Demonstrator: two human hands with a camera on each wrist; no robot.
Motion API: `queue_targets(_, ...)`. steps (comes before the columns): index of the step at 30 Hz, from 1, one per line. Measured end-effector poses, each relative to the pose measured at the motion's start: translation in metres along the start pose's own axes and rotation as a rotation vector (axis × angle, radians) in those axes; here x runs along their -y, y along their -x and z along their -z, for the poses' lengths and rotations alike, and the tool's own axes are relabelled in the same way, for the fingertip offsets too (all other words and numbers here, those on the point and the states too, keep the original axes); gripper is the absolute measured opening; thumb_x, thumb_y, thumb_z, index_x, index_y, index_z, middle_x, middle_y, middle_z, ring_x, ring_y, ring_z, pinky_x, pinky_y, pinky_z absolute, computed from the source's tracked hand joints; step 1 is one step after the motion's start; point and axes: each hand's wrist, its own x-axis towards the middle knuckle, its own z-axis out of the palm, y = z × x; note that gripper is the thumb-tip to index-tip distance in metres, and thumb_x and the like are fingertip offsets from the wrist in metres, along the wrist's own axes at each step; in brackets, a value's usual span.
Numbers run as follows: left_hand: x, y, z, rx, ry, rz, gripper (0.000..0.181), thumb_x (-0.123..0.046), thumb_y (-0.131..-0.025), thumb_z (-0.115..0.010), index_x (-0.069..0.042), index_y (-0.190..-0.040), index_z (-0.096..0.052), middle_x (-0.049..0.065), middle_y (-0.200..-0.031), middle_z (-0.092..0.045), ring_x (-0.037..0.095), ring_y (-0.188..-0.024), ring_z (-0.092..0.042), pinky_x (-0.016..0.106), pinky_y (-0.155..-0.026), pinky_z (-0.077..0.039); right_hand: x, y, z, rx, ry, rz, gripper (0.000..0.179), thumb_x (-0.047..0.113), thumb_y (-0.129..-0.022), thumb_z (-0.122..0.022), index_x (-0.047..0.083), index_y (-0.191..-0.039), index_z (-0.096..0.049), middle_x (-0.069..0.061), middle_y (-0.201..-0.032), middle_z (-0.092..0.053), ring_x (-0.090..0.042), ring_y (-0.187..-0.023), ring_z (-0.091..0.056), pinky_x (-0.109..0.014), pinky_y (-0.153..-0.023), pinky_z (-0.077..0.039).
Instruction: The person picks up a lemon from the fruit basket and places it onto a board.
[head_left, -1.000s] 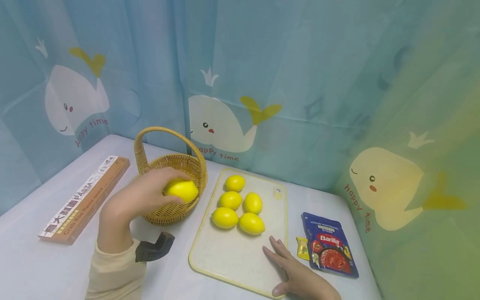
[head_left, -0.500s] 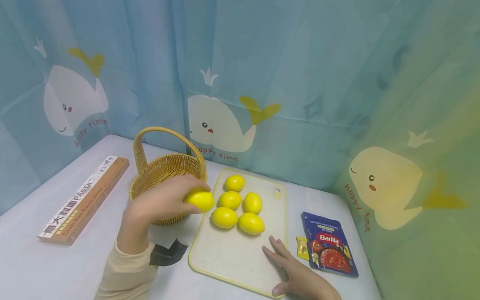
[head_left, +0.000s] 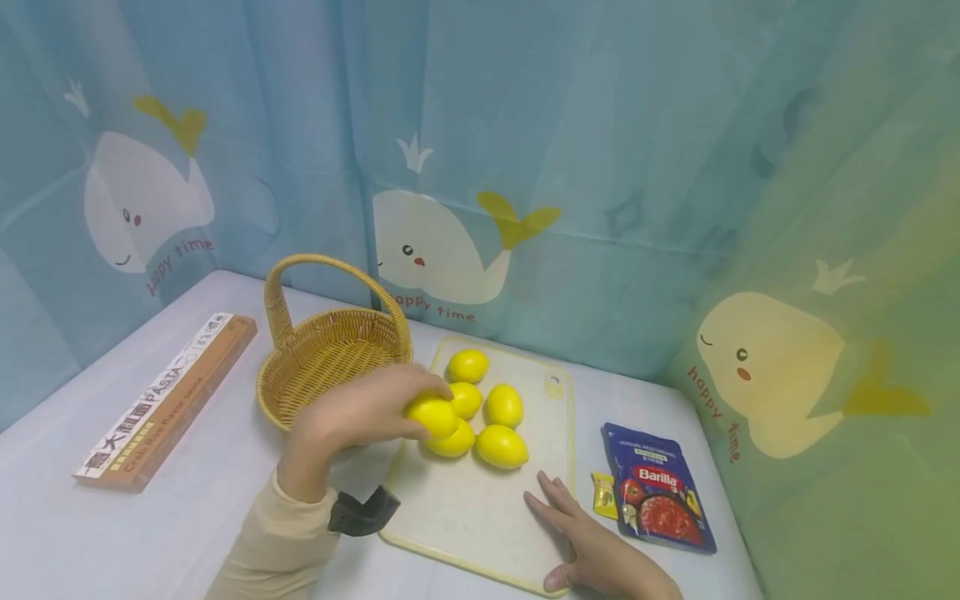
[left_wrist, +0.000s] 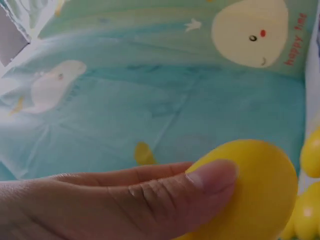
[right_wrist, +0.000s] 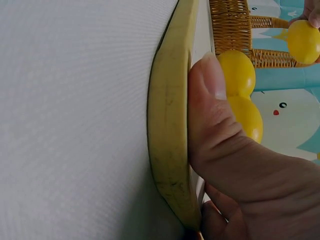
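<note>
My left hand [head_left: 367,408] grips a yellow lemon [head_left: 431,415] between thumb and fingers, above the left side of the white cutting board [head_left: 457,521]. In the left wrist view the thumb presses on the near side of that lemon [left_wrist: 255,195]. Several more lemons lie on the board, among them one lemon [head_left: 502,447] at the front of the group; the held one partly hides two of them. My right hand [head_left: 596,550] rests on the board's right front corner with fingers spread. Its thumb lies flat by the board's yellow edge [right_wrist: 170,120] in the right wrist view.
A wicker basket [head_left: 315,358] with a tall handle stands left of the board, no lemon showing inside. Farther left lies a long pasta box [head_left: 168,400]. A blue sauce pouch [head_left: 660,487] and a small yellow packet [head_left: 604,495] lie to the right. A curtain hangs behind.
The left hand has carried the lemon rightward, from over the basket to above the board's left side beside the other lemons. The right hand has stayed in place.
</note>
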Motion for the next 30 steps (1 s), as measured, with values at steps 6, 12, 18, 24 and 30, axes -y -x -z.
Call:
queue_targets(6,0.006,-0.013,-0.012,0.045,0.026,0.006,0.042,-0.013,-0.076,-0.075,-0.015,-0.117,-0.065,-0.004,-0.112,-0.064,0.013,-0.103,-0.057,0.034,-0.094,-0.047,-0.001,0.000,0.000,0.005,-0.012,0.000,0.098,0.052,-0.063,-0.074,0.033,-0.149,-0.029,-0.011,-0.160,-0.005,-0.043,-0.144,-0.006,-0.068,-0.108,-0.015)
queue_targets(12,0.011,-0.027,-0.023,0.044,0.008,-0.032,0.040,-0.015,-0.078,-0.075,-0.013,-0.117,-0.064,-0.001,-0.114,-0.064,0.016,-0.105,-0.058,0.036,-0.096,-0.047,-0.002,-0.001,0.000,0.004,-0.020,0.004,0.098,0.052,-0.063,-0.074,0.034,-0.148,-0.029,-0.011,-0.160,-0.004,-0.043,-0.144,-0.006,-0.069,-0.108,-0.014)
queue_targets(18,0.013,-0.034,-0.031,0.045,0.008,-0.018,0.042,-0.018,-0.080,-0.075,-0.014,-0.119,-0.063,0.000,-0.123,-0.063,0.021,-0.117,-0.055,0.038,-0.103,-0.043,-0.003,-0.001,-0.001,-0.002,-0.017,0.013,0.098,0.052,-0.063,-0.073,0.033,-0.149,-0.029,-0.011,-0.160,-0.003,-0.042,-0.144,-0.005,-0.068,-0.108,-0.014)
queue_targets(24,0.016,-0.037,-0.035,0.041,0.002,-0.009,0.044,-0.019,-0.080,-0.075,-0.015,-0.122,-0.062,0.000,-0.126,-0.061,0.021,-0.122,-0.053,0.038,-0.106,-0.040,-0.002,0.000,-0.001,0.000,-0.014,0.013,0.099,0.052,-0.063,-0.073,0.033,-0.149,-0.029,-0.012,-0.160,-0.003,-0.043,-0.144,-0.005,-0.068,-0.108,-0.014)
queue_targets(30,0.017,-0.039,-0.037,0.018,0.015,-0.022,0.045,-0.019,-0.081,-0.073,-0.015,-0.124,-0.061,0.001,-0.127,-0.061,0.022,-0.122,-0.052,0.038,-0.107,-0.040,-0.001,0.000,-0.002,-0.006,-0.008,0.022,0.098,0.052,-0.063,-0.073,0.033,-0.149,-0.028,-0.011,-0.160,-0.004,-0.043,-0.144,-0.006,-0.068,-0.108,-0.015)
